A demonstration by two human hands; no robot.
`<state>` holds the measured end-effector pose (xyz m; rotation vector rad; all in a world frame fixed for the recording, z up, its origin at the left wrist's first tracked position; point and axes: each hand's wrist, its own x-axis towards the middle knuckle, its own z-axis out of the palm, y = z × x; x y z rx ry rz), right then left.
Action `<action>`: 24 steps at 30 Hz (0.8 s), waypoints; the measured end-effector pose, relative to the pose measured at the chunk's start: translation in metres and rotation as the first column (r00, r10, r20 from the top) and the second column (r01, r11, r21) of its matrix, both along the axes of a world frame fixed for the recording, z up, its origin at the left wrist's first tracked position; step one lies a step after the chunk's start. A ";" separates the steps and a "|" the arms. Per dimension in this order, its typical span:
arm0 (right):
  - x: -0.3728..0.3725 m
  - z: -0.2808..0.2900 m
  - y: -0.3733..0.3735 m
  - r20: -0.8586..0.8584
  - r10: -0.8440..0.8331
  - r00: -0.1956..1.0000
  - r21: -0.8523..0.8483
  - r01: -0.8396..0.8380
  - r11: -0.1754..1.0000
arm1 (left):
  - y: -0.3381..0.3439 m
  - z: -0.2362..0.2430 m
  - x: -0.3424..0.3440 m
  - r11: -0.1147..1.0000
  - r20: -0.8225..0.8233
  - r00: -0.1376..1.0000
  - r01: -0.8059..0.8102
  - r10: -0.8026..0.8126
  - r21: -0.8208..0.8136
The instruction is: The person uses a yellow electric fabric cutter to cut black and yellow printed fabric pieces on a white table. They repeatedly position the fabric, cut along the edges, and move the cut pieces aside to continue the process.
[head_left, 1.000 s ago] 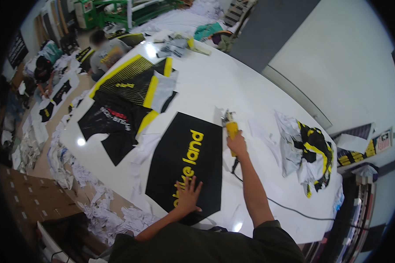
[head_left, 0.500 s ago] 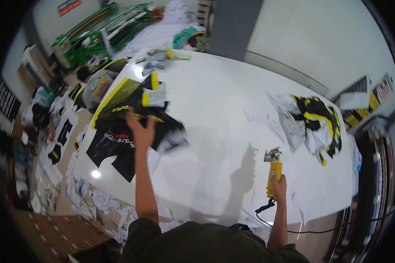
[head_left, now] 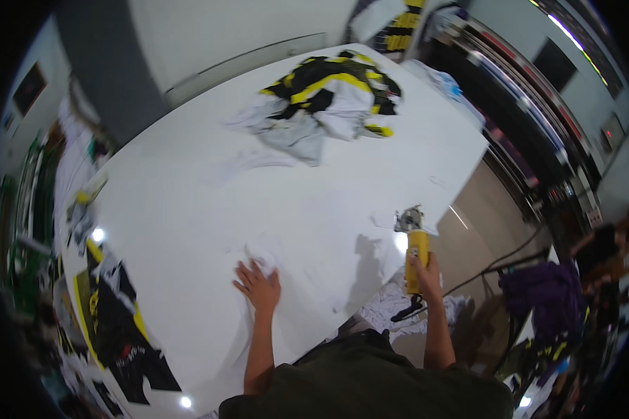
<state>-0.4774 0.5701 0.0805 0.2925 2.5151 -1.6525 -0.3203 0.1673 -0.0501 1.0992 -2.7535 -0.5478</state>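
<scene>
I have my right grip (head_left: pixel 426 276) wrapped around a yellow handheld fabric cutter (head_left: pixel 417 246), by the right edge of the white worktop (head_left: pixel 182 209). My left grip (head_left: pixel 261 288) is splayed beside a crumpled white scrap (head_left: pixel 263 253); black-and-yellow fabric (head_left: pixel 328 85) lies beyond.

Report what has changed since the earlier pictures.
The view has swung right. The left hand has come off the black panel and moved rightward from the black-and-yellow pieces to a white scrap on the table. Unchanged: the right hand grips the yellow cutter; the crumpled pile lies on the table.
</scene>
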 end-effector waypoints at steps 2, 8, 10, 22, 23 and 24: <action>-0.005 0.021 -0.003 0.042 -0.031 0.999 -0.072 0.034 0.997 | 0.013 -0.026 -0.052 0.991 -0.093 0.993 0.062 -0.073 -0.116; -0.057 -0.013 0.057 0.021 -0.095 0.995 -0.128 0.097 0.987 | 0.177 0.011 -0.158 0.341 -0.154 0.396 0.894 -0.905 0.291; -0.081 -0.028 0.079 0.022 -0.124 0.992 -0.123 0.125 0.985 | 0.179 0.045 -0.177 0.210 -0.356 0.469 0.794 -0.808 0.571; -0.281 -0.066 0.101 0.199 -0.095 0.975 -0.212 0.138 0.968 | -0.190 -0.008 -0.333 0.980 0.155 0.976 -0.130 0.153 -0.150; -0.304 -0.074 0.097 0.220 -0.085 0.972 -0.244 0.139 0.960 | -0.183 -0.018 -0.328 0.979 0.238 0.963 -0.083 0.127 -0.187; -0.328 -0.084 0.095 0.218 -0.097 0.971 -0.270 0.155 0.950 | -0.158 -0.033 -0.329 0.973 0.196 0.980 0.030 0.016 -0.231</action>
